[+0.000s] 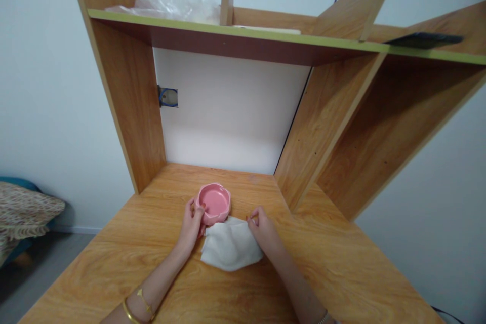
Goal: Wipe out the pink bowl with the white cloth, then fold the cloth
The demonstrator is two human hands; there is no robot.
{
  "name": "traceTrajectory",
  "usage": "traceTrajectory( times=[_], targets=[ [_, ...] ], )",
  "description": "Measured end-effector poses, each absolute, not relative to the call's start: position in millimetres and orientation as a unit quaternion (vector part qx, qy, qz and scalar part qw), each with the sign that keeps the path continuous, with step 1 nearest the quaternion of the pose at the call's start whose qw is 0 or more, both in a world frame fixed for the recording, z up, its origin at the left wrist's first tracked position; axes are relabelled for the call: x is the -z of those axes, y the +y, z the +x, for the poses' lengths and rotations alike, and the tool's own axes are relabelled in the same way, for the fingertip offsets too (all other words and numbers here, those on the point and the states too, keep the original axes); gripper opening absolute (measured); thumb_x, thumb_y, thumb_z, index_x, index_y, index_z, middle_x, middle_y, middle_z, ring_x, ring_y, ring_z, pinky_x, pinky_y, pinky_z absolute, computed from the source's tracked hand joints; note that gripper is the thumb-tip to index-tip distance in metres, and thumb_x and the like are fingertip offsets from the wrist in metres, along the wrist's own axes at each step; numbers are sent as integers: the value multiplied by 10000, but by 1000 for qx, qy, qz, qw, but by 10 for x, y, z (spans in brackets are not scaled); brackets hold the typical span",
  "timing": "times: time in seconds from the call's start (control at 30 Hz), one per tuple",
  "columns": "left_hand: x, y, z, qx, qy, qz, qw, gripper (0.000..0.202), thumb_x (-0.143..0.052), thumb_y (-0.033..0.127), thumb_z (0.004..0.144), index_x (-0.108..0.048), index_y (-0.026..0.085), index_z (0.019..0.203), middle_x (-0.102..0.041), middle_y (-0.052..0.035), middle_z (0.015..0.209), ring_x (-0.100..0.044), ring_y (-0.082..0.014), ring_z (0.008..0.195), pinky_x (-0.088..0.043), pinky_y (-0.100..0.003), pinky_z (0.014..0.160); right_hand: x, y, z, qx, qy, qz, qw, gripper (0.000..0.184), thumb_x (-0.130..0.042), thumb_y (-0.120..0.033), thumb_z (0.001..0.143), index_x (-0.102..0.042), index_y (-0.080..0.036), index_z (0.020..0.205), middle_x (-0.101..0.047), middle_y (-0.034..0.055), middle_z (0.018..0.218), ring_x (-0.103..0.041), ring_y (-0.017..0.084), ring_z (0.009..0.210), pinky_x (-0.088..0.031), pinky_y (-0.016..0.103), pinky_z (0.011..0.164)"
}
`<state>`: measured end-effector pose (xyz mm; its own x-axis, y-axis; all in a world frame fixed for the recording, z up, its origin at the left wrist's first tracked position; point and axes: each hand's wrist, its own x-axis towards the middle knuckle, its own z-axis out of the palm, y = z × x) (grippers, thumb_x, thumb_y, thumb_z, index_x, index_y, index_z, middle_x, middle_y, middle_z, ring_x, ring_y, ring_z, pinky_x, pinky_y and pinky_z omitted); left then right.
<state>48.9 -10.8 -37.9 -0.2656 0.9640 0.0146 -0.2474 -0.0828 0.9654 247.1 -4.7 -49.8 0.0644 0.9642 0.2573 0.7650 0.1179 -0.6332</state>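
Observation:
A pink bowl, low and with a faceted rim, is tilted toward me above the wooden desk. My left hand grips its left side, thumb over the rim and fingers behind. Just below and to the right of the bowl, a white cloth lies loosely bunched, its upper edge touching the bowl's lower edge. My right hand pinches the cloth's upper right corner between thumb and fingers. The bowl's underside is hidden.
The wooden desk spreads around my hands. Upright panels and a shelf rise behind it. Clear plastic bags and a dark flat object lie on the shelf. A wall socket box shows at the back.

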Motion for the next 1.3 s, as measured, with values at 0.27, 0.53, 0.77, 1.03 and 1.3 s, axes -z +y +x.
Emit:
traceTrajectory(
  times=[0.27,0.53,0.77,1.03,1.3],
  targets=[
    [363,-129,458,-615,507,488,358,523,-541,380,699,-415,147,1150,-596,-74,971,-601,-194,815,-486,-336,735,337,-92,2423,-154,-689,-562,432,274,-422,-398,826,-583,-185,762,-529,1,648,-497,146,612,-372,246,569],
    [335,-321,486,-570,433,638,283,685,-584,335,684,-303,173,1288,-465,-129,1240,-528,-264,1038,-457,-369,858,320,-191,2230,-274,-685,-475,480,505,-506,-354,793,-414,-181,1259,-637,44,898,-598,168,792,-474,271,699],
    [343,-356,580,-523,412,675,316,728,-585,375,749,-222,154,1340,-501,-143,1208,-559,-240,989,-463,-351,833,341,-156,2273,-234,-655,-504,513,490,-391,-196,771,-446,-163,1257,-563,92,1196,-544,189,1046,-429,313,894],
    [260,-325,486,-417,482,731,242,400,-529,385,794,-541,219,1158,-668,-41,900,-616,-211,837,-445,-306,769,254,-24,2709,-194,-580,-619,492,589,-356,-229,758,-377,-99,1332,-645,39,700,-553,168,534,-436,270,515],
    [147,-315,445,-290,518,784,182,302,-397,387,850,-639,209,823,-689,-35,816,-615,-185,719,-393,-249,624,367,123,3142,-103,-535,-710,447,505,-402,-212,712,-553,-153,1191,-671,48,790,-599,175,674,-445,259,629]
  ],
)
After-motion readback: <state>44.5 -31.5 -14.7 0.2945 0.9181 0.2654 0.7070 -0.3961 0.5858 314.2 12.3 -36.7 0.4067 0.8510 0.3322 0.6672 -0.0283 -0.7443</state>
